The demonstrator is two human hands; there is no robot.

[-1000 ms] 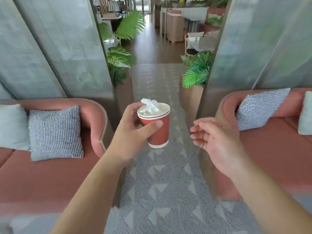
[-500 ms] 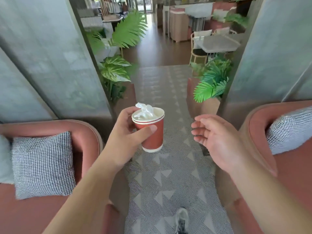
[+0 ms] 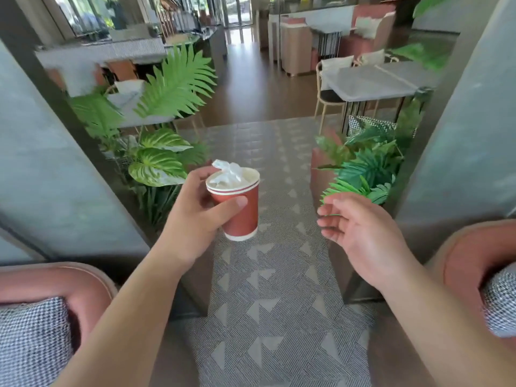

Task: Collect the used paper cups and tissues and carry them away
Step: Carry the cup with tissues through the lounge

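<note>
Red paper cups (image 3: 243,210), two nested by the doubled white rims, were held upright at mid-frame above the patterned carpet (image 3: 268,289). Left hand (image 3: 195,216) was wrapped round the cups: thumb across the front wall, fingers curled behind near the rim. Crumpled white tissue (image 3: 227,172) was stuffed inside, poking above the rim. Right hand (image 3: 360,230) was held out beside the cups, apart from them, palm toward them, fingers loosely extended, nothing gripped. Walkway was flanked by grey partition walls (image 3: 55,174), leafy plants (image 3: 159,160) left and right, pink sofas (image 3: 83,286) with checked cushions (image 3: 30,339) at both lower corners. Tables and chairs (image 3: 371,82) were seen further back.
</note>
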